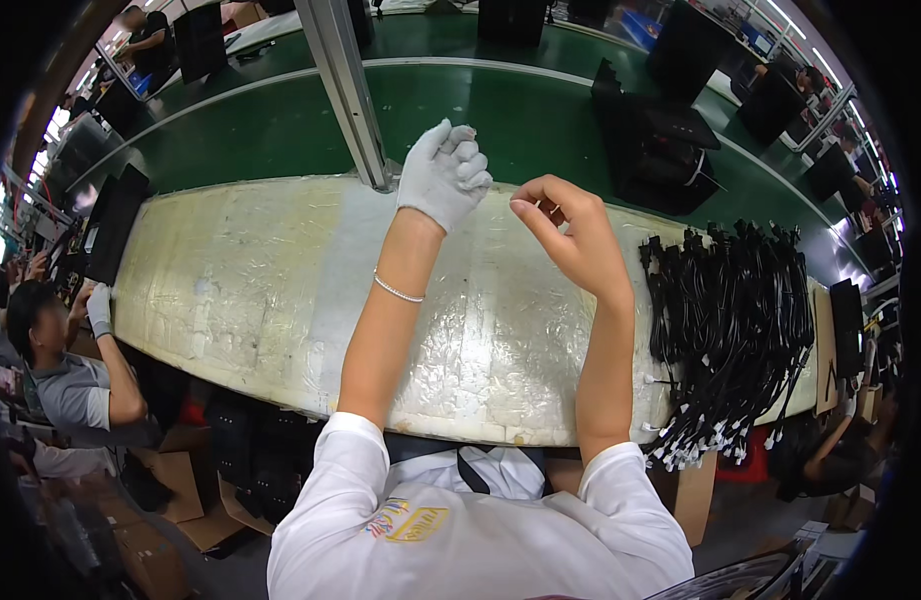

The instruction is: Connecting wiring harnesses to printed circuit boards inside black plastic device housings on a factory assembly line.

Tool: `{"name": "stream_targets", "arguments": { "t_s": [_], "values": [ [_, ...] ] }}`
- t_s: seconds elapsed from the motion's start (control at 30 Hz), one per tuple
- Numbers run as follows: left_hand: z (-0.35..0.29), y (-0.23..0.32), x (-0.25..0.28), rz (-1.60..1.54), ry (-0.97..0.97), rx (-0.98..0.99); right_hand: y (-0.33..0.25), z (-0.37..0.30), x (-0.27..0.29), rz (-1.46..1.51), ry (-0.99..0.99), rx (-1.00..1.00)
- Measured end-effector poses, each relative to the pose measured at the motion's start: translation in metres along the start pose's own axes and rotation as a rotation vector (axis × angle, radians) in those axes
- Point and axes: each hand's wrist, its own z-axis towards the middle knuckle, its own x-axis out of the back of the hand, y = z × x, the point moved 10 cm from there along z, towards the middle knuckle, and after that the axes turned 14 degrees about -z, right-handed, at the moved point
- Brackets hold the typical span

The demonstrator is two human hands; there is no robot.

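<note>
My left hand [444,180] wears a white glove and is raised over the far edge of the workbench, beside a metal post [347,95]. Its fingers are curled in; whether anything small lies inside them is hidden. A thin bracelet [397,290] circles that wrist. To its right hovers my right hand [579,232], bare, with thumb and fingers bent toward each other and no object showing between them. The two hands are apart. Below them stretches the bench top [251,290], covered with shiny clear film and tape.
A thick bundle of black cables [731,320] with white connectors lies on the bench at right. Beyond the bench runs a green conveyor belt [471,105] carrying a black housing [661,145] and other dark units. A gloved co-worker [76,360] sits at left, near cardboard boxes [176,480].
</note>
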Motion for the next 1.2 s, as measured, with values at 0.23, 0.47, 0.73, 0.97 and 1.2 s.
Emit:
{"name": "stream_targets", "arguments": {
  "t_s": [0.23,0.47,0.73,0.97,1.2],
  "values": [
    [0.004,-0.003,0.007,-0.033,0.029,0.012,0.004,0.0,-0.002,-0.009,-0.008,0.007],
    [0.004,-0.002,0.009,-0.056,0.018,0.031,0.004,0.001,-0.009,-0.023,-0.045,-0.008],
    [0.0,-0.001,0.0,-0.06,-0.016,0.039,0.001,0.001,0.0,-0.193,0.083,0.105],
    [-0.014,0.02,-0.028,-0.068,-0.18,0.063,-0.005,-0.003,0.007,-0.195,0.112,0.176],
    [-0.071,0.04,-0.108,0.089,-0.493,-0.081,-0.111,-0.075,0.083,1.078,-0.055,0.682]
  ]
}}
